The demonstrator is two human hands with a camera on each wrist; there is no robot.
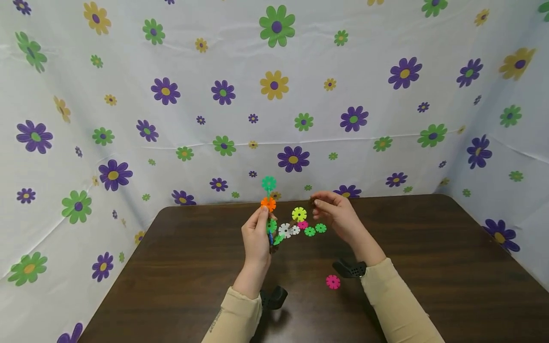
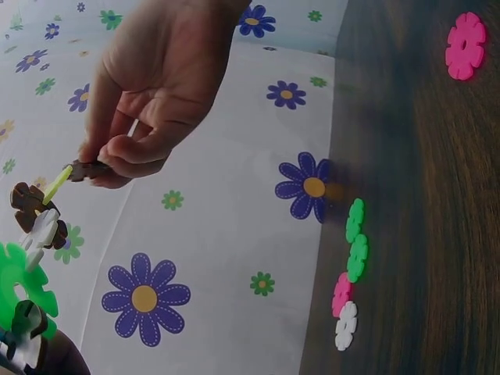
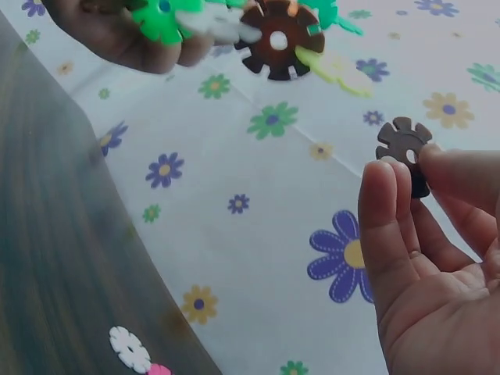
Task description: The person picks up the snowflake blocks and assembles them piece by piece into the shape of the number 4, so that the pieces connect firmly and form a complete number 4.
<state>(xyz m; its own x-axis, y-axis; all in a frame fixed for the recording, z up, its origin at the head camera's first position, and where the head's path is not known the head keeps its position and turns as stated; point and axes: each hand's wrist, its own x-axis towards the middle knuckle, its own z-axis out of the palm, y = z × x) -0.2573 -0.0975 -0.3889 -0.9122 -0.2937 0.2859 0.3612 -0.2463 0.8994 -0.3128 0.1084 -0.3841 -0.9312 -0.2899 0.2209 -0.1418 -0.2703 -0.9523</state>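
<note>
My left hand point(image 1: 256, 238) grips a linked structure of notched flower-shaped discs above the table. A teal disc stands at its top, over an orange disc point(image 1: 265, 204). To the right it branches through green, white and brown discs point(image 3: 256, 56) to a yellow disc point(image 1: 296, 212). My right hand point(image 1: 339, 216) pinches a single brown disc point(image 3: 399, 141) between thumb and fingers, close to the yellow disc. In the right wrist view a gap separates these two; in the left wrist view they overlap, so touching is unclear. The left palm hides part of the structure.
On the dark wooden table point(image 1: 180, 271), a short row has a white disc point(image 2: 344, 332), a pink disc point(image 2: 341, 295) and two green discs point(image 2: 358, 258). Another pink disc point(image 1: 330, 282) lies nearer me. A flower-printed cloth point(image 1: 188, 57) hangs behind and at both sides.
</note>
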